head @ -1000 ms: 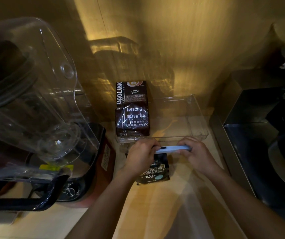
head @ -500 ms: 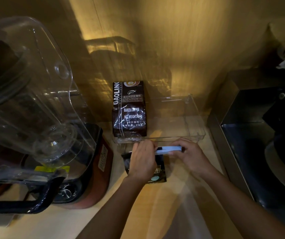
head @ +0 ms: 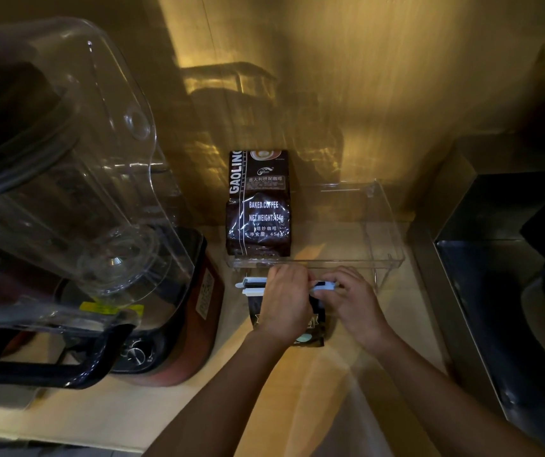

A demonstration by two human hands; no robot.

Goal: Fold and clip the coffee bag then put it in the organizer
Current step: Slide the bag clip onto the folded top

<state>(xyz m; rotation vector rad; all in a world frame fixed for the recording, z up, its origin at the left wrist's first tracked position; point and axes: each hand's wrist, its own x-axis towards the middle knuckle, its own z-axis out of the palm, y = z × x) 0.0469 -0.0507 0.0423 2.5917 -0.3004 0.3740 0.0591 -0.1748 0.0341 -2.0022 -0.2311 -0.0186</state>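
Clear organizer (head: pixel 385 222) holds 1 brown coffee pack (head: pixel 258 206); both hands (head: pixel 286 303) (head: pixel 352 300) pinch clip (head: pixel 254 286) on coffee bag (head: pixel 317 324).

The wooden bench (head: pixel 297 400) carries a blender (head: pixel 172 311) at left, a clear organizer (head: pixel 393 255) at centre, and a small coffee bag (head: pixel 317 328) below it.

small dark coffee bag (head: pixel 317 328) flat on counter, white clip (head: pixel 254 287) across its top, just before clear organizer (head: pixel 386 225)

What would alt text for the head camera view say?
Left hand and right hand press a white clip across a small dark coffee bag on the counter, before a clear organizer holding another coffee bag.
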